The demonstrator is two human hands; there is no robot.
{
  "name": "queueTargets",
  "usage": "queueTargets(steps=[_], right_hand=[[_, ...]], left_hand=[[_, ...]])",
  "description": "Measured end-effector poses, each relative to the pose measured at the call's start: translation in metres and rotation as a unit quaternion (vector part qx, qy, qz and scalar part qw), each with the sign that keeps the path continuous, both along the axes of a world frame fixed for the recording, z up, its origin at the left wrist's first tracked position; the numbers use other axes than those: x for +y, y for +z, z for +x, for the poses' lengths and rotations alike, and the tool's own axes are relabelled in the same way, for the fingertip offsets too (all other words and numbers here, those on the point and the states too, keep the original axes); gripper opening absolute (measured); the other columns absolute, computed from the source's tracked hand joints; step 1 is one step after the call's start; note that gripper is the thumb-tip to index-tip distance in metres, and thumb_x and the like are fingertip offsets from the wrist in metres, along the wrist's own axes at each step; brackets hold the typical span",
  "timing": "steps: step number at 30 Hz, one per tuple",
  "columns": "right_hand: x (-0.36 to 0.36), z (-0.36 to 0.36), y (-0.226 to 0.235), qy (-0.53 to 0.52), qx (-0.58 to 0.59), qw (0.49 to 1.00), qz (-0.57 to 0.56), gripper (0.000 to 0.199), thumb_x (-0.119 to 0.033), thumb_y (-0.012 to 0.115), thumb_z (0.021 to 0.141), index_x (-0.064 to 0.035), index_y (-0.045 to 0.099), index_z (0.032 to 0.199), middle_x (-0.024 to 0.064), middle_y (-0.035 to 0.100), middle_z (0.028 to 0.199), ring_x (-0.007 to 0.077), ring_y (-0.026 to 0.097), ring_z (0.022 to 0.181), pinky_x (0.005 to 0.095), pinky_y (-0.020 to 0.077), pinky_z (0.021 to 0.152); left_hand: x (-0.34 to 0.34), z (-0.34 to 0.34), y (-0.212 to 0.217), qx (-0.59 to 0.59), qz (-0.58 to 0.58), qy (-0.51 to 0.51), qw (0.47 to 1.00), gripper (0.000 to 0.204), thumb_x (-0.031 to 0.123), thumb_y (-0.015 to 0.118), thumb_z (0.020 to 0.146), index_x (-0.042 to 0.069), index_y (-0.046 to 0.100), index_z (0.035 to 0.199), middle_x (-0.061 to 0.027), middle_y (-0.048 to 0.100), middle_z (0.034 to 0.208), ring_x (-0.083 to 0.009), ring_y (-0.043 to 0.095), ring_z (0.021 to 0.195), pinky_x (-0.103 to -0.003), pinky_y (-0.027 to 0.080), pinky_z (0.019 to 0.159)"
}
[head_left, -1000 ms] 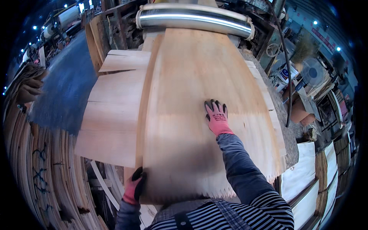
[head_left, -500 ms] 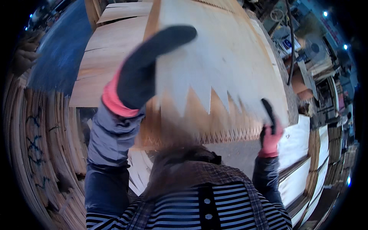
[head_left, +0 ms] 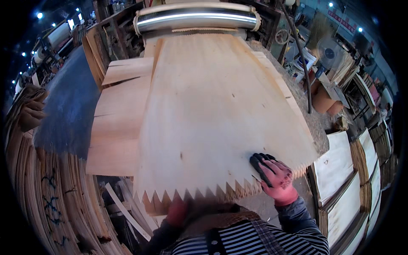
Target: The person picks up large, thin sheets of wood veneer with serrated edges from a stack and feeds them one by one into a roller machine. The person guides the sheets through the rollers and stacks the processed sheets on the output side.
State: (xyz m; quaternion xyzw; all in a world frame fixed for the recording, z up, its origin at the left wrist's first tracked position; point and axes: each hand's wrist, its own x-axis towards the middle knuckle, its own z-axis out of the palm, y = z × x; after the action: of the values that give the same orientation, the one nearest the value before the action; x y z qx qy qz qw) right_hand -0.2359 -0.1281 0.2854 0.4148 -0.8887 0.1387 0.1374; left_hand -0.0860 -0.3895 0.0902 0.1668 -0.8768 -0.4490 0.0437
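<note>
A wide pale veneer sheet (head_left: 212, 114) with a saw-toothed near edge lies before me on a stack of similar sheets. My right hand (head_left: 274, 176), in a pink glove with black fingers, lies palm down on the sheet's near right part, at the toothed edge. Its fingers stretch out to the left. Low at the near edge, left of centre, is my left hand (head_left: 177, 211). Only a blurred reddish part of its glove shows; the fingers are hidden by the sheet's edge and shadow.
A shiny metal roller (head_left: 197, 19) spans the far end of the stack. More veneer pieces (head_left: 114, 114) lie on the left, above upright-looking stacked sheets (head_left: 55, 191). White-faced board stacks (head_left: 333, 165) stand at right. A fan (head_left: 329, 53) and a dark hanging cable (head_left: 304, 63) are farther right.
The top veneer sheet now lies flatter and nearly covers the stack. My left hand dropped from above the sheet to its near edge; my right hand came down onto it. The roller came into view.
</note>
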Motion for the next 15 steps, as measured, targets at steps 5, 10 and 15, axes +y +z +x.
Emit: queueTargets(steps=[5, 10, 15], right_hand=[[-0.035, -0.078, -0.035, -0.006, 0.010, 1.000, -0.011, 0.043, -0.021, 0.061, 0.070, -0.0088, 0.053, 0.111, 0.0115, 0.055, 0.109, 0.0296, 0.054, 0.096, 0.0388, 0.0435, 0.083], [-0.078, -0.170, -0.077, 0.009, 0.030, 0.998, -0.053, 0.040, -0.019, 0.058, 0.074, -0.0106, 0.052, 0.113, 0.0108, 0.054, 0.111, 0.0305, 0.053, 0.098, 0.0395, 0.0423, 0.085], [-0.107, -0.250, -0.120, -0.082, 0.076, 0.993, 0.036, 0.045, -0.026, 0.051, 0.081, -0.0129, 0.044, 0.123, 0.0120, 0.045, 0.123, 0.0294, 0.036, 0.118, 0.0443, 0.0251, 0.101]], left_hand=[[-0.010, -0.010, 0.054, 0.101, 0.327, 0.155, 0.927, 0.038, 0.019, 0.051, 0.086, -0.002, 0.046, 0.117, -0.0175, 0.049, 0.118, -0.0253, 0.048, 0.108, -0.032, 0.038, 0.090], [-0.007, -0.016, 0.065, 0.014, 0.370, 0.251, 0.895, 0.033, 0.018, 0.050, 0.087, -0.002, 0.050, 0.113, -0.0125, 0.055, 0.110, -0.0191, 0.050, 0.103, -0.029, 0.039, 0.088], [-0.022, -0.022, 0.030, 0.023, 0.434, 0.103, 0.895, 0.036, 0.018, 0.054, 0.085, -0.003, 0.049, 0.114, -0.0100, 0.055, 0.108, -0.0175, 0.051, 0.099, -0.028, 0.041, 0.085]])
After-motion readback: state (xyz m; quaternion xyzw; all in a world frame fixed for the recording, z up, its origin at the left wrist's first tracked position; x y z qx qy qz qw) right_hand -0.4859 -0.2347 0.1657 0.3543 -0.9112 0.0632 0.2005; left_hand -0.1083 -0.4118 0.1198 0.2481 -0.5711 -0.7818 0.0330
